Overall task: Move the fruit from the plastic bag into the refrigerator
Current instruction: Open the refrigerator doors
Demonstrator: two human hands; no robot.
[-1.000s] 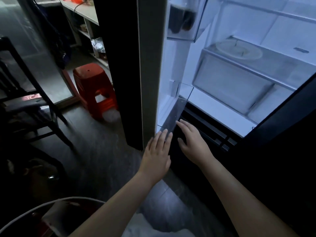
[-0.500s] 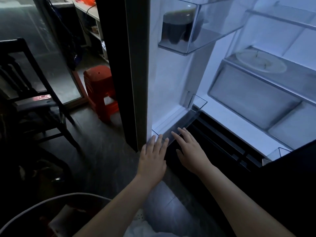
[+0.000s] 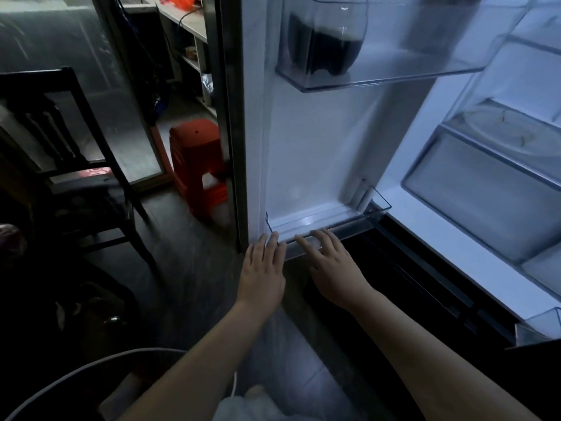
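The refrigerator door stands open, lit white inside. At its bottom is a clear, bare door bin. My left hand lies flat with straight fingers against the bin's left front corner. My right hand is beside it, fingers straight, tips touching the bin's front lip. Both hands hold nothing. The refrigerator's inside shows at right, with a glass shelf and a drawer. A pale bag-like shape shows at the bottom edge; no fruit is visible.
An upper door bin holds a dark bottle. A red plastic stool stands left of the door, and a dark chair further left. A round white-rimmed basin sits at bottom left. The floor is dark tile.
The door has swung further open, showing its inner face and lower bin. Both hands stayed at the bin's front edge, and the view shifted up and left.
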